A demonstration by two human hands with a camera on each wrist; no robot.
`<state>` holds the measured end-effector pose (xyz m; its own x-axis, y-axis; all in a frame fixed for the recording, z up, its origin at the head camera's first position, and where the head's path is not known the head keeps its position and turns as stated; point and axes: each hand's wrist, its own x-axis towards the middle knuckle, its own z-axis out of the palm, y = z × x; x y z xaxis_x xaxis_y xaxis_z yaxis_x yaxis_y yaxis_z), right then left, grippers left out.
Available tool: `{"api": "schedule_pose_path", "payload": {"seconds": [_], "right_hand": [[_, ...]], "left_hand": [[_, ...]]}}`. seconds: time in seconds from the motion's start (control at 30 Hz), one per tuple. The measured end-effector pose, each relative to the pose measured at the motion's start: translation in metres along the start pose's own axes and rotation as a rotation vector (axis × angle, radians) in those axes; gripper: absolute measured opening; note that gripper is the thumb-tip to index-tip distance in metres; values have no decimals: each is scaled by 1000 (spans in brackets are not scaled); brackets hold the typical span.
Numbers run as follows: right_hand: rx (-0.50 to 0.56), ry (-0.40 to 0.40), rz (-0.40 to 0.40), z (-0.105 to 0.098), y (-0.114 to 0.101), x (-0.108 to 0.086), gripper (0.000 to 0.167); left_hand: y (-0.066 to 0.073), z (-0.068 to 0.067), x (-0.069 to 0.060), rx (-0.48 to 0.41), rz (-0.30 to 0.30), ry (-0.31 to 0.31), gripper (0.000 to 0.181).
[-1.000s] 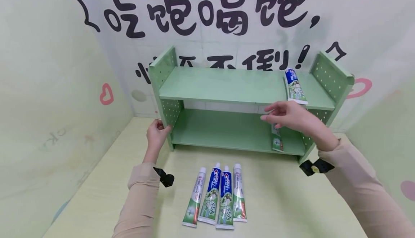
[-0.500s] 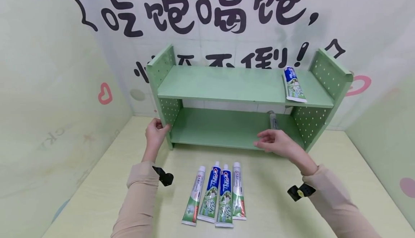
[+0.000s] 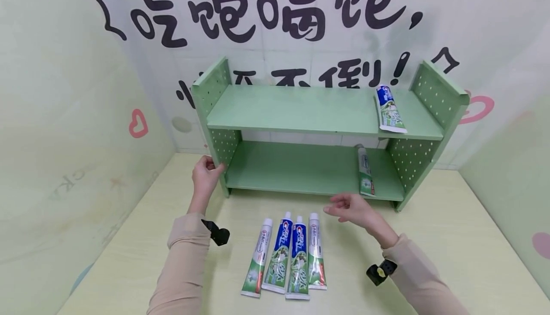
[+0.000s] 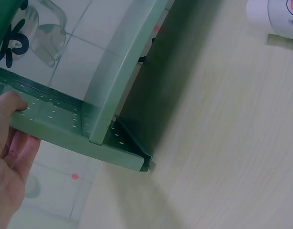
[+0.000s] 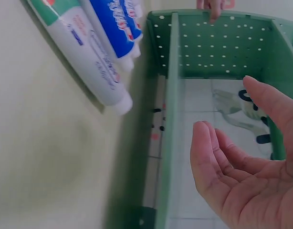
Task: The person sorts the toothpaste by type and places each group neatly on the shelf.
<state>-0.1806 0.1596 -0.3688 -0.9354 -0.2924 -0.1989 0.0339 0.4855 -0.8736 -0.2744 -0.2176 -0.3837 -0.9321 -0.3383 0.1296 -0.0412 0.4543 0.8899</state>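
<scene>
My left hand (image 3: 205, 179) grips the front edge of the left side panel of a green two-tier shelf (image 3: 275, 110); in the left wrist view the thumb (image 4: 15, 101) lies on the panel's inner face. My right hand (image 3: 354, 212) hovers in front of the shelf, fingers loosely bent, thumb apart, holding nothing. Nearest to it is a white-and-green toothpaste tube (image 3: 316, 253) on the table. Left of that lie two blue-and-green toothpaste tubes (image 3: 298, 257) and another white-and-green tube (image 3: 258, 260), caps toward the shelf.
One blue-and-green toothpaste tube (image 3: 390, 110) lies on the upper tier at the right. Below it, a white-and-green tube (image 3: 365, 172) lies on the lower tier. A wall (image 3: 266, 52) with black lettering stands behind the shelf on the pale wooden table (image 3: 361, 277).
My right hand has moved from the lower tier's right part down and left toward the tubes on the table, uncovering the lower-tier tube. The left hand keeps its grip on the panel.
</scene>
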Motion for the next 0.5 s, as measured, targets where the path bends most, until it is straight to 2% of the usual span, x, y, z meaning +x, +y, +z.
{"api": "schedule_pose_path", "payload": {"seconds": [0.27,0.5], "right_hand": [[14,-18,51,20,19,7,55],[33,17,116,39,30,9,46]], "left_hand": [[-1,-2,0,-9,-9,0,31],[-1,-1,1,-19,-13,-12,32]]}}
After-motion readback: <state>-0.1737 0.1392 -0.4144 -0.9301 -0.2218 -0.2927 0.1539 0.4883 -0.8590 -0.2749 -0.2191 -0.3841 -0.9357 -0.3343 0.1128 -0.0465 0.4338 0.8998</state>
